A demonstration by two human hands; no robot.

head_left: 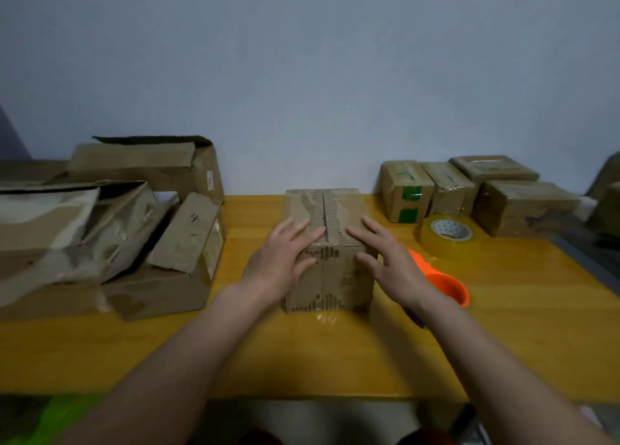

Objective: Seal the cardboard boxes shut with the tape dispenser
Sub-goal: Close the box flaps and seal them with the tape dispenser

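Cardboard on this box (pixel 327 243) looks pretty worn out, with the top paper layer peeled off in patches so the corrugated ribs show, so I'd guess it's light, a bit soft at the edges and easy to crush if you lean on it. It sits upright in the middle of the yellow counter (pixel 335 354), flaps folded down with the seam running away from the person. Left hand (pixel 280 263) lies flat on the left flap and near corner, fingers straight; right hand (pixel 391 263) is spread at the right flap, fingers straight too, though I can't tell if it's actually touching. So each grip is wide, holding nothing. Best place to hold it is probably flat on the flaps either side of the seam, not squeezing the walls. Orange tape dispenser (pixel 443 285) sits just beside the box, partly behind the right wrist, with a clear tape roll (pixel 449 234) further back. Taped boxes (pixel 469 192) are stacked back right, and torn open cartons (pixel 110 229) on the left.
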